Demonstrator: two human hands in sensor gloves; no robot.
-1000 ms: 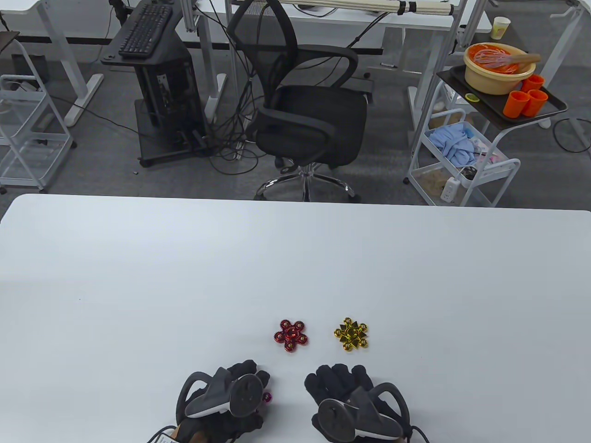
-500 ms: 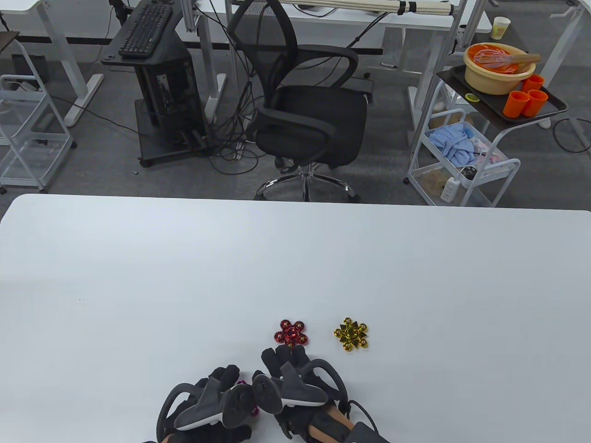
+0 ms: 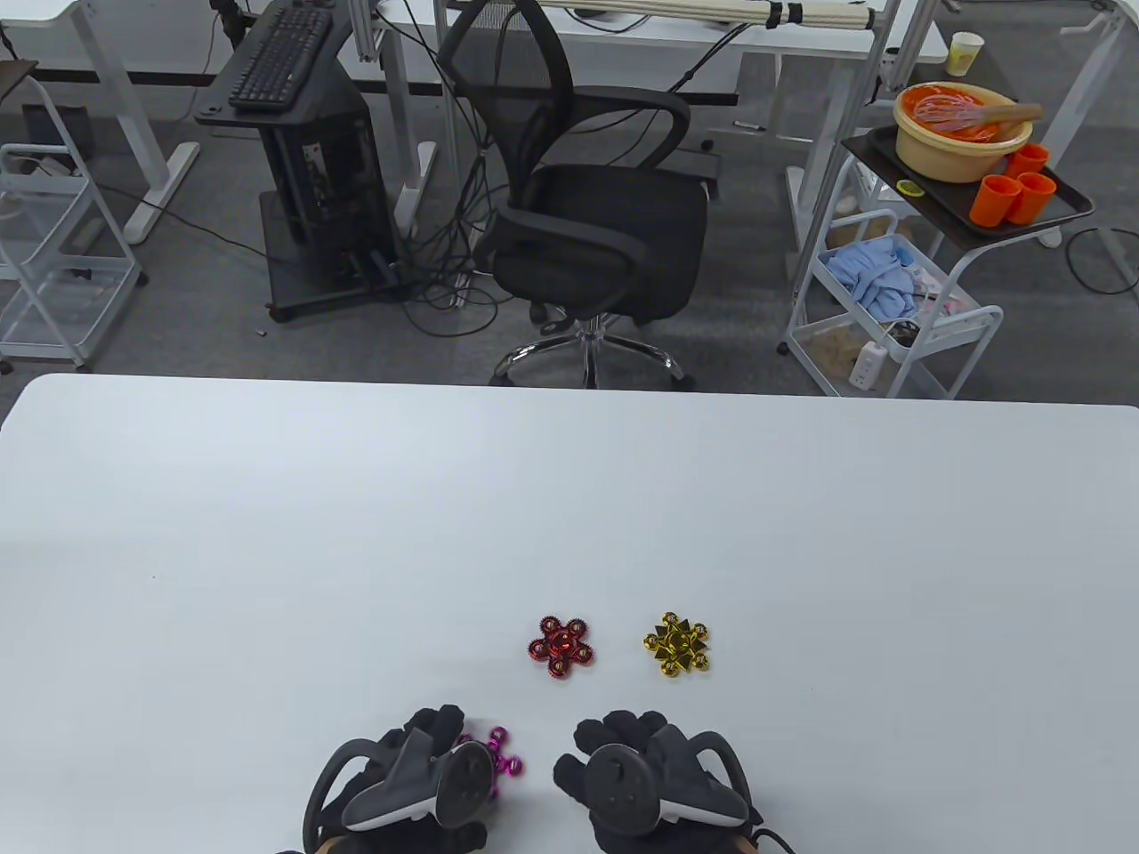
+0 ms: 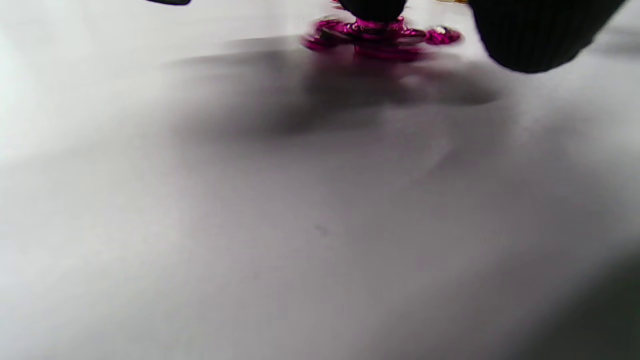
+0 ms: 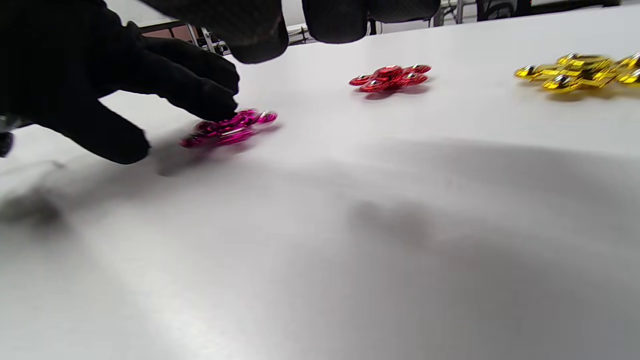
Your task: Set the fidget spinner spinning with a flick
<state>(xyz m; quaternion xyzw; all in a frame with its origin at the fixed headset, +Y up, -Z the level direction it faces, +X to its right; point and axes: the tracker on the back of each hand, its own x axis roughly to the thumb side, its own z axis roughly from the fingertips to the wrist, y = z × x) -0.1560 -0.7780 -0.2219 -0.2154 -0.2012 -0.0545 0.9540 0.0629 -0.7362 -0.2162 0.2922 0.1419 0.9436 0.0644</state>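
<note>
Pink spinner (image 3: 500, 753) blurs beneath a fingertip of the left hand (image 3: 418, 774); the right hand (image 3: 645, 778) hovers beside it, fingers loosely curled, holding nothing.

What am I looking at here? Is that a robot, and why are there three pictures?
No robot: these are a person's two hands in black sensor gloves, each with a tracker strapped on its back. One camera looks down at the white table; the other two sit on the wrists, close to the surface. Three fidget spinners lie on the table: a pink spinner, a red spinner and a gold spinner. The left hand presses a fingertip on the middle of the pink one, whose arms look blurred. The right hand hovers beside it, holding nothing.
</note>
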